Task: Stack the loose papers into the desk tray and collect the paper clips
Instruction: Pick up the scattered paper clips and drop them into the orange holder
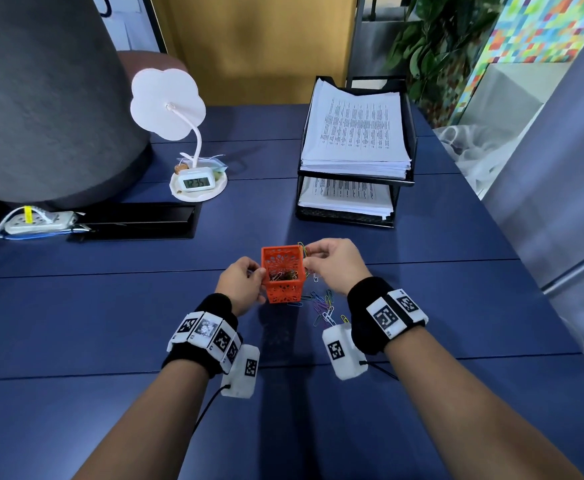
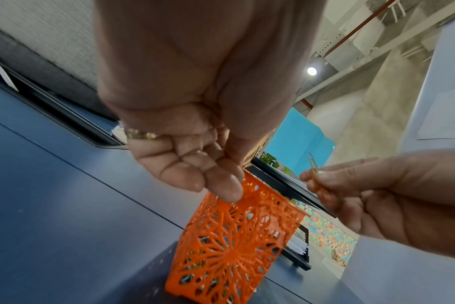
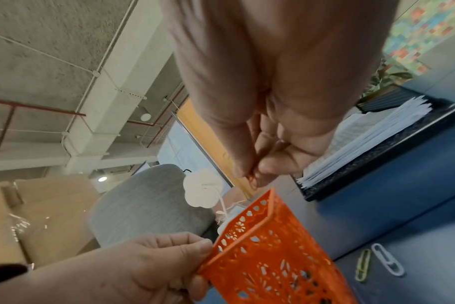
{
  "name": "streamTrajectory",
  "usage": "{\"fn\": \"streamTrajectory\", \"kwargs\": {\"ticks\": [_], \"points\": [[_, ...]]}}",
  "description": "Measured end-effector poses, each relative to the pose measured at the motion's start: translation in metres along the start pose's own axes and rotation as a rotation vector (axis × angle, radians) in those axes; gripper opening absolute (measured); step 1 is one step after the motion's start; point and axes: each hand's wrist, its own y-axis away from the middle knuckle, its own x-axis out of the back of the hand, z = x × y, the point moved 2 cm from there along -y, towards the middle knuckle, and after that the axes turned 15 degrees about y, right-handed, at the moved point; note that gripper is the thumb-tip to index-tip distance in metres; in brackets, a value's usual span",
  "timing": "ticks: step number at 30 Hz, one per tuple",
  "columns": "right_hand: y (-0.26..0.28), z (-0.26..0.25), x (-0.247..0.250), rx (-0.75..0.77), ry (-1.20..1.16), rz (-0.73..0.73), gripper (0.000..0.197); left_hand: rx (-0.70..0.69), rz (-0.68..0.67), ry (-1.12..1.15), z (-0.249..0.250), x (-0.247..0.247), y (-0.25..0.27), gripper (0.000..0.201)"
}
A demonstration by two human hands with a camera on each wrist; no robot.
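Note:
An orange perforated box (image 1: 282, 277) stands on the blue desk with several clips inside. My left hand (image 1: 245, 284) grips its left rim (image 2: 249, 185) with thumb and fingers. My right hand (image 1: 332, 261) pinches paper clips (image 1: 302, 249) just above the box's right rim; a thin clip (image 2: 313, 163) sticks up from its fingertips. Several coloured loose clips (image 1: 323, 306) lie on the desk right of the box, two of them (image 3: 377, 261) in the right wrist view. The black two-tier desk tray (image 1: 409, 150) at the back holds stacked printed papers (image 1: 356, 133).
A white flower-shaped lamp with a small clock (image 1: 197, 181) stands at back left. A grey chair back (image 1: 41, 98), a power strip (image 1: 37, 221) and a black slot (image 1: 138, 220) are on the left. A white plastic bag (image 1: 474, 150) lies at the right edge.

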Motion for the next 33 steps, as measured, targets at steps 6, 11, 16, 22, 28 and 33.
{"fn": "streamTrajectory", "kwargs": {"ticks": [6, 11, 16, 22, 28, 33], "points": [[-0.001, 0.003, 0.002, 0.045, 0.078, 0.020, 0.028, 0.006, -0.013, 0.023, -0.001, 0.000, 0.001, 0.020], [0.003, 0.029, 0.001, -0.065, 0.280, -0.013, 0.026, 0.006, -0.012, 0.023, 0.000, 0.001, 0.001, 0.019], [0.013, 0.058, -0.021, -0.155, 0.588, -0.229, 0.015, 0.009, -0.011, 0.019, -0.002, 0.000, 0.001, 0.017], [0.021, 0.060, -0.033, -0.075, 0.798, -0.269, 0.039, 0.017, -0.015, 0.002, -0.005, 0.001, -0.001, 0.018], [0.021, 0.064, -0.026, -0.148, 0.716, -0.208, 0.033, -0.005, 0.010, -0.029, -0.002, 0.002, 0.001, 0.017], [0.021, 0.069, -0.027, -0.203, 0.640, -0.200, 0.028, -0.014, 0.034, -0.029, -0.002, 0.007, 0.002, 0.014]]}}
